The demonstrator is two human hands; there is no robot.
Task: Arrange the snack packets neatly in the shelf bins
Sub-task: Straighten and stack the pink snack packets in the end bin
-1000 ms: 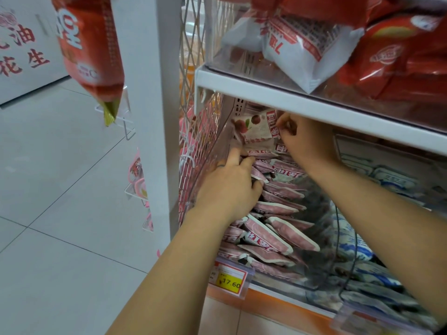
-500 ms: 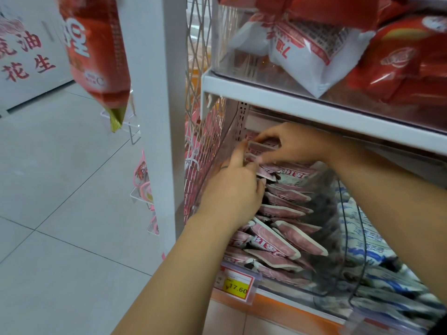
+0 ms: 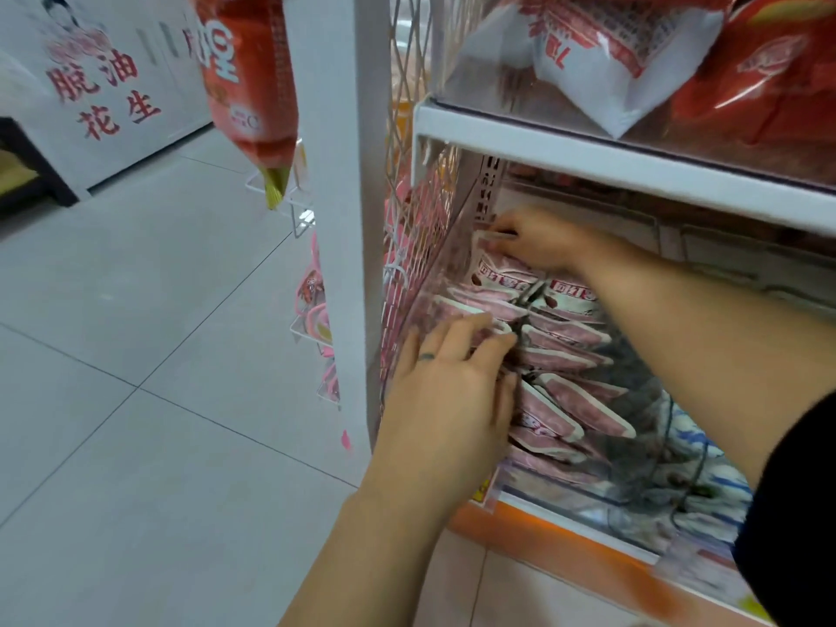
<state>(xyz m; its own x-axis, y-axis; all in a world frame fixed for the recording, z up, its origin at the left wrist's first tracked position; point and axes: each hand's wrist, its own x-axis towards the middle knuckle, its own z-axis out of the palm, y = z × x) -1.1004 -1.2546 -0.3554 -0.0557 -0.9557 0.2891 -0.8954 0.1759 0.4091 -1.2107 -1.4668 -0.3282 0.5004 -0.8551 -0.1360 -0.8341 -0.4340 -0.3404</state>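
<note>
Since the frame half a second earlier, the hands have been drawn apart: the left hand (image 3: 445, 395) has been lowered toward the front of the row, and the right hand (image 3: 538, 239) has been pushed deeper toward the back. Right hand: fingers are curled over the top edge of the rear packet (image 3: 495, 264), which is held leaning at the back of the bin (image 3: 583, 493); a pinch is judged, thumb hidden. Left hand: fingers nearly straight, slightly spread, laid flat on the packets (image 3: 565, 337) at the left of the row; nothing is gripped. Purpose, as judged: the row is steadied by the left hand while the rear packet is seated by the right, so that the overlap is kept even. Pink packets are noted lying shingled, tilted back, in the leftmost clear bin of the lower level. Blue packets (image 3: 705, 463) are seen in the next bin to the right. Red and white bags (image 3: 588, 52) are stacked on the shelf (image 3: 610, 160) above.
</note>
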